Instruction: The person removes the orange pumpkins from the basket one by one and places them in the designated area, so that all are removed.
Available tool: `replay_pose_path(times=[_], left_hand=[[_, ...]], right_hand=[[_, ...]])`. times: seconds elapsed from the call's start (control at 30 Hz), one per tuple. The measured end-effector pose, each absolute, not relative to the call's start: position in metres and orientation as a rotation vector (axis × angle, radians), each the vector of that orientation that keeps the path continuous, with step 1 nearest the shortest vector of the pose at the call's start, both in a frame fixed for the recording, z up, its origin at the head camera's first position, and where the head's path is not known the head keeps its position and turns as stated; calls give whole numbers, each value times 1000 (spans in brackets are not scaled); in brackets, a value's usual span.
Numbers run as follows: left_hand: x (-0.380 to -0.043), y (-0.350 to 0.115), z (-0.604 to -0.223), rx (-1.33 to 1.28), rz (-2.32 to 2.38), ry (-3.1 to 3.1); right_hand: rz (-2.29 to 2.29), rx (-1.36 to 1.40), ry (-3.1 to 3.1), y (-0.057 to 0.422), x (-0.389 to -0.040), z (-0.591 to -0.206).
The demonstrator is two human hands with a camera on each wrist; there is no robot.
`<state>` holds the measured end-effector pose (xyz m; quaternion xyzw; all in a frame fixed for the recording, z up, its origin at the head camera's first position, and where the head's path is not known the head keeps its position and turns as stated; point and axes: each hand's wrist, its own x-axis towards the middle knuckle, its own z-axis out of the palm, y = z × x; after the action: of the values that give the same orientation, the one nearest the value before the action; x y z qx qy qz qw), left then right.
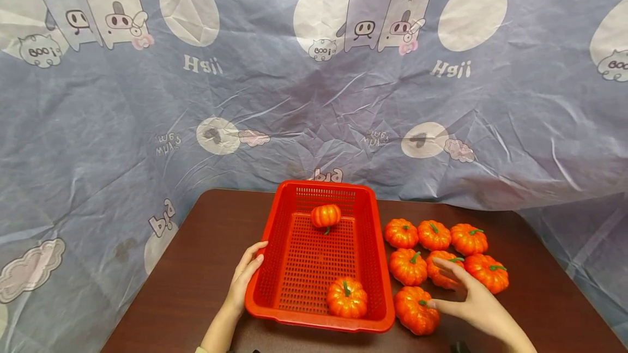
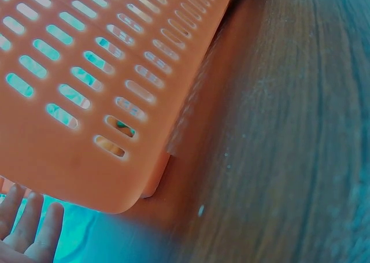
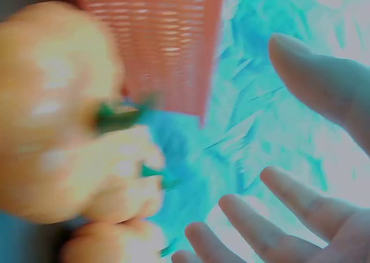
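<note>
A red plastic basket with slotted sides stands on the table. Inside it are two small orange pumpkins: one pumpkin tipped over towards the back, another pumpkin upright near the front right corner. My left hand touches the basket's left rim, fingers nearly straight there in the left wrist view. My right hand is spread over the pumpkins on the right, thumb and fingers wide apart with nothing between them. Its thumb tip overlaps the nearest pumpkin in the head view, while its fingers partly hide a middle pumpkin.
Several more green-stemmed pumpkins lie in rows right of the basket. The dark brown table extends to both sides. A blue-grey printed cloth hangs behind it. A small dark object shows at the front edge.
</note>
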<state>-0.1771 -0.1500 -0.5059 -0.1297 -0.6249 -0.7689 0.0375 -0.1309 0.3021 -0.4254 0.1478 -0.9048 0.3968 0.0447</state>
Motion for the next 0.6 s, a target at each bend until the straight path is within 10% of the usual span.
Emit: replay_pose_path(times=[0.6], left_hand=[[-178, -150, -507, -395, -2358, -1921]], right_hand=[[1265, 917, -2800, 231, -179, -353]])
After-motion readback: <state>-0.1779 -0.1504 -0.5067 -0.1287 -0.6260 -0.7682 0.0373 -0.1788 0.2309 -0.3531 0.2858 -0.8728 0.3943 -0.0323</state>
